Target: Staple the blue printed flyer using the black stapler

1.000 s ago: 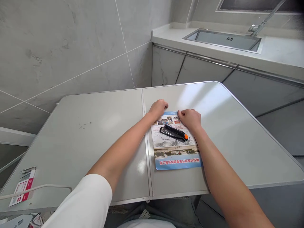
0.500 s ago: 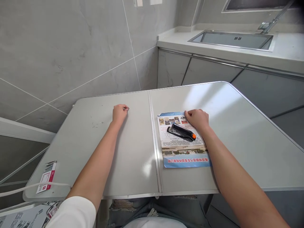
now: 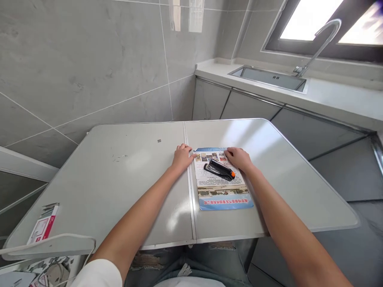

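A printed leaflet (image 3: 224, 202) with blue bands and small photos lies on the table, and a black stapler (image 3: 220, 170) with an orange end rests across it. At the leaflet's far left corner is my left hand (image 3: 182, 157), thumb and fingers apart and no object visible in it. My right hand (image 3: 239, 158) has its fingers curled at the far right corner, closed on the paper's edge. Left of my left hand, a small grey piece, apparently a strip of staples (image 3: 159, 140), lies on the tabletop.
The pale folding table (image 3: 131, 191) has a seam down its middle. At its near left lie a red and white box (image 3: 44, 225) and a white cable (image 3: 62, 236). Behind on the right stand a counter with a sink (image 3: 269, 77) and a tap (image 3: 323, 44). A tiled wall rises behind.
My left hand has moved right to the leaflet's corner, and the small grey piece now lies on the table. My right hand stays at the leaflet. The camera has tilted up.
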`<state>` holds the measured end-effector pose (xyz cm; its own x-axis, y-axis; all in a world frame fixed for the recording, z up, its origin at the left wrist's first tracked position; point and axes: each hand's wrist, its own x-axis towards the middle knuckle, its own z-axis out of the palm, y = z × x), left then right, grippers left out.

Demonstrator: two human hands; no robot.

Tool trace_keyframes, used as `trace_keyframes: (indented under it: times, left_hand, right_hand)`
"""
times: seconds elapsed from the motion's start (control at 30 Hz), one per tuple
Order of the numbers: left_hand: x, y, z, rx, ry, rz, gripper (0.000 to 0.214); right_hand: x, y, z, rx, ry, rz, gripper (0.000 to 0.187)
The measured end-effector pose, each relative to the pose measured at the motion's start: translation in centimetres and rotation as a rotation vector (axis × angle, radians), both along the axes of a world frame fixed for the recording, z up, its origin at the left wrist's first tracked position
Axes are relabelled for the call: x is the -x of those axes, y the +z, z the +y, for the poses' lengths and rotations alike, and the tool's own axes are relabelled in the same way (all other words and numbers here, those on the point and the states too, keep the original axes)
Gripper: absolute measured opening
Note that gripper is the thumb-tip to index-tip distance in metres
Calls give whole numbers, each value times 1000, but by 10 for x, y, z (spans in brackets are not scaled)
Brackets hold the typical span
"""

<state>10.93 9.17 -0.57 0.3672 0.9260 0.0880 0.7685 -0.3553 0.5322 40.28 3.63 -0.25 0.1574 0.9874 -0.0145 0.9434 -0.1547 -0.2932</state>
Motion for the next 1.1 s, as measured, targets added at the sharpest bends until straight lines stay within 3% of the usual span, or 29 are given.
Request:
trace_keyframes:
  times: [0.13, 0.2, 0.3, 0.43, 0.6, 0.73, 0.87, 0.97, 1.1]
  left_hand:
    - [-24, 1, -11, -21, 35, 65, 17]
    - [-27, 4, -19, -26, 19, 81, 21]
    - [-30, 15, -38, 1, 17, 117, 28]
    - [-34, 35, -64, 32, 2, 195, 28]
    - [-25, 50, -78, 3, 53, 160, 24]
    - [2, 49, -88, -2, 137, 92, 23]
    - [44, 46, -95, 25, 211, -23, 24]
    - [87, 42, -86, 5, 257, -77, 22]
    - [148, 34, -61, 17, 331, 6, 17]
  right_hand:
    - [-3, 16, -58, -55, 60, 134, 36]
    - [3, 14, -90, -120, 101, 349, 38]
    - [20, 1, -119, -179, 165, 423, 47]
    - [28, -10, -113, -207, 201, 407, 41]
    - [17, -6, -97, -121, 222, 505, 36]
    - [25, -10, -108, -138, 285, 551, 33]
    - [52, -14, -130, -206, 405, 543, 30]
    - [81, -10, -140, -208, 506, 537, 28]
    - [132, -1, -140, -172, 600, 543, 30]
